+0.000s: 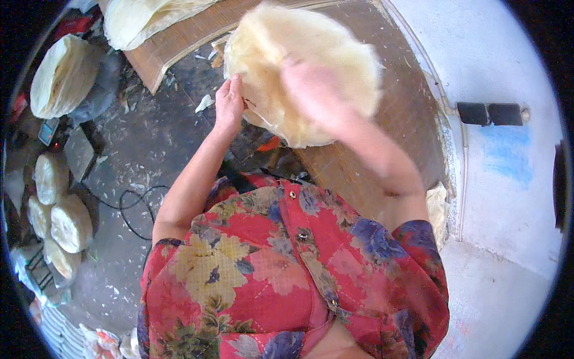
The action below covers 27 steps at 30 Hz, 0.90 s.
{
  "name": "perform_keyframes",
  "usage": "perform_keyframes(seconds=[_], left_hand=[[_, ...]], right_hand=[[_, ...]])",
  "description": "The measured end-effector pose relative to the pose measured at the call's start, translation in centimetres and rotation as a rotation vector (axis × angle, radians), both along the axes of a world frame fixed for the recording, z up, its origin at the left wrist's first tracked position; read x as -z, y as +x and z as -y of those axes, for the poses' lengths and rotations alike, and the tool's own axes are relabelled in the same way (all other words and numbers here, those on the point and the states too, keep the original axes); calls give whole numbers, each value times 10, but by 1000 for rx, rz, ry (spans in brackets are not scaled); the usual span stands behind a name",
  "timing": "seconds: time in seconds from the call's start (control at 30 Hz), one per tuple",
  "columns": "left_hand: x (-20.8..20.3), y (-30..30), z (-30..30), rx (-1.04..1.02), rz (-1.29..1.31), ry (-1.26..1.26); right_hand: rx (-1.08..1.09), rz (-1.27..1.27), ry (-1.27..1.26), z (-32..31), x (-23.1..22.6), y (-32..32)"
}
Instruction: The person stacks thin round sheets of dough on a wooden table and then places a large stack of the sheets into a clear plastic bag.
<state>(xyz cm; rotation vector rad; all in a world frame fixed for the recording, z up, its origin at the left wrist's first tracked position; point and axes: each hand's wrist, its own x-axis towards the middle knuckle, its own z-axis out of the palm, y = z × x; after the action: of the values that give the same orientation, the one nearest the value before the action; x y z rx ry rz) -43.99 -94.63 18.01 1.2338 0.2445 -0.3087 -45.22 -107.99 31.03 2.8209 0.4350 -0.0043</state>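
A stack of large, thin, round pale-yellow sheets (353,66) with ragged edges lies on a brown woven mat (412,107) in front of me. They look like dried flatbread or pancakes, but I cannot tell exactly which. At the stack's left edge my left hand (230,106) is closed, fingers upright against the rim of the sheets. My right hand (311,87) is over the middle of the top sheet, smeared by motion, so its fingers cannot be made out.
More round sheets (155,21) lie at the far left of the mat. Another stack (64,75) stands at left, near a small device with a display (48,131). Several plastic-wrapped round packs (70,222) and a black cable (122,206) lie on the scrap-strewn dark floor (143,143). A white wall (508,66) bounds the right.
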Motion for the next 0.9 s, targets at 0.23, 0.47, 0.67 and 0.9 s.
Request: perform_keyframes(seconds=[0.23,0.47,0.67,0.9], left_hand=[[-1,-2,2,-16,73,-5],[-5,-5,2,8,19,-291],[12,-11,-43,-100,-52,-31],[35,-27,-36,42,-110,-75]], right_hand=[[41,-102,366,-15,50,-22],[201,-38,359,-5,57,-28],[389,-90,730,114,-88,19],[139,199,100,34,-75,-10]])
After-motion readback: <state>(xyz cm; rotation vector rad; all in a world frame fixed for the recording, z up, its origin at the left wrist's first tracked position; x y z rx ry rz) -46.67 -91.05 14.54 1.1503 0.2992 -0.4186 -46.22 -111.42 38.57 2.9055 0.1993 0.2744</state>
